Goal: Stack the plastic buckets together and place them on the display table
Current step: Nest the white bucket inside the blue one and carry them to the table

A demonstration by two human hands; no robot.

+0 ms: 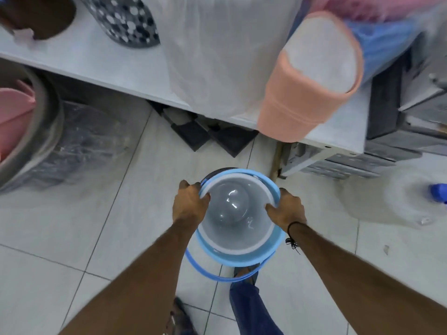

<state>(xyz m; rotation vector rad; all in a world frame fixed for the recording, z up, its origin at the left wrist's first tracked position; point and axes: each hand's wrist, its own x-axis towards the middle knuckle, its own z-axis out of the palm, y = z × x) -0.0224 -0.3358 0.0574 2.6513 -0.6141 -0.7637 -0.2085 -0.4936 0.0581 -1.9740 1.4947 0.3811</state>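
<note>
Head view looks straight down on both hands gripping a nested set of buckets over the tiled floor (72, 233): the left hand (189, 204) is clamped on the left of the rim with its fingers curled inside, and the right hand (286, 210) is clamped on the right of the rim the same way. A grey-white inner bucket (232, 211) sits inside a light blue outer bucket (242, 258), and a dark edge showing at the far side hints at a third under them, though that cannot be told for sure. The blue handle (205, 269) hangs loose below the near side. Judging from this, the stacking step looks largely done for these buckets, and what remains is the carry and the set-down; the stack is held low, near the person's legs, and not yet on any surface. The white worktop (101, 61) runs across the far part of the scene, well apart from the stack, and it is already crowded: a spotted dark container (125, 22) at far left, a large item wrapped in clear plastic (217, 56) in the middle, and a peach bin (312, 76) lying tilted over its near edge at right, with blue wrapped goods behind. Free space there looks scarce, so placing may need a gap found first. At left stands a metal tub (31, 131) holding pink ware.
</note>
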